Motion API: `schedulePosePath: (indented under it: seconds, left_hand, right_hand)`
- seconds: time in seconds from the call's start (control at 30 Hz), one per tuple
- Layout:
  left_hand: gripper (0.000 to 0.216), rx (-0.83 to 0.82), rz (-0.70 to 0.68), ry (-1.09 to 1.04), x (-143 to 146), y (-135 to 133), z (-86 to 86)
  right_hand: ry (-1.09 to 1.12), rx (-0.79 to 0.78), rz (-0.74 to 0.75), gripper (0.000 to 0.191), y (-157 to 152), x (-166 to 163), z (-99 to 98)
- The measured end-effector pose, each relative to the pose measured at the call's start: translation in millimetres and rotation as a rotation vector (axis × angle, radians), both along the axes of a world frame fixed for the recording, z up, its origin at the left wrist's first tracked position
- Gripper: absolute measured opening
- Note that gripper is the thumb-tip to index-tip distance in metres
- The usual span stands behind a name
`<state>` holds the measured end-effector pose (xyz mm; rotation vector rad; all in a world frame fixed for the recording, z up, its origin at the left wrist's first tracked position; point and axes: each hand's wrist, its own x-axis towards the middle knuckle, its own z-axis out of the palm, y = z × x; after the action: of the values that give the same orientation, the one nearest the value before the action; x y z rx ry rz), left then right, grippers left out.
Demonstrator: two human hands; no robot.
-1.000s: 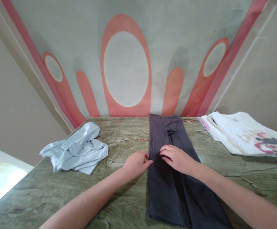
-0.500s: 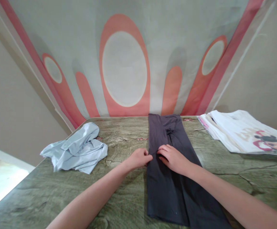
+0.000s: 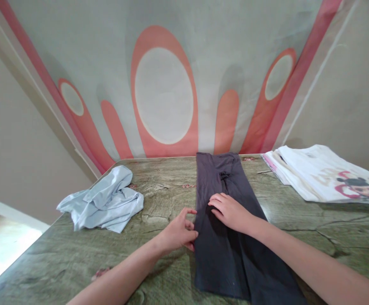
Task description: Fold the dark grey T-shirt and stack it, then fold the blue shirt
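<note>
Dark grey trousers (image 3: 219, 262) lie stretched out on the wood-patterned table, waistband at the far edge and legs toward me. My left hand (image 3: 181, 228) is at their left edge, fingers apart, with the thumb and fingertips at the fabric's border. On top of the upper leg rests my right hand (image 3: 230, 212), its fingers laid out over the cloth; the palm hides part of the fabric beneath. Some creases show at the crotch of the trousers.
At the left of the table (image 3: 159, 182) lies a crumpled light blue garment (image 3: 104, 199). A stack of folded shirts (image 3: 324, 173), the top one white with a cartoon print, lies at the right. A wall with red and white shapes (image 3: 163, 93) rises behind the table's far edge.
My left hand has let go of the trousers' left edge, opened its fingers and moved slightly toward me. The right hand stays on the trousers.
</note>
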<state>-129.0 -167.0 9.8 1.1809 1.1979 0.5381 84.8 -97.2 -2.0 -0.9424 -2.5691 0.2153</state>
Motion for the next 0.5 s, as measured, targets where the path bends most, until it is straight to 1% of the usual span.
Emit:
schedulePosePath:
  seconds: [0.07, 0.13, 0.2, 0.27, 0.33, 0.37, 0.43, 0.5]
  left_hand:
    - [0.053, 0.016, -0.001, 0.057, -3, -4, 1.6]
    - [0.047, 0.082, -0.051, 0.162, -5, -5, 6.3]
    - [0.037, 0.256, -0.119, 0.339, -6, -1, 13.3]
    - [0.027, 0.514, -0.147, 0.556, -6, 6, 19.1]
    - [0.024, 0.755, -0.184, 0.710, -5, 14, 20.3]
    - [0.025, 0.840, -0.226, 0.754, -4, 18, 18.7]
    - [0.032, 0.941, -0.339, 0.811, -3, 24, 12.1]
    - [0.038, 0.975, -0.400, 0.872, -4, 28, 3.9]
  right_hand:
    - [-0.006, -0.034, 0.027, 0.017, 3, -1, 4.9]
    - [-0.006, -0.051, 0.040, 0.018, 5, -3, 8.2]
    - [-0.011, -0.046, 0.054, 0.021, 3, -6, 9.0]
    - [-0.029, -0.036, 0.081, 0.023, -4, -9, 8.8]
    - [-0.063, -0.031, 0.099, 0.025, -14, -10, 10.1]
    - [-0.088, -0.032, 0.103, 0.025, -19, -10, 11.7]
    - [-0.135, -0.050, 0.112, 0.023, -30, -9, 16.6]
    - [-0.152, -0.079, 0.142, 0.021, -37, -8, 21.4]
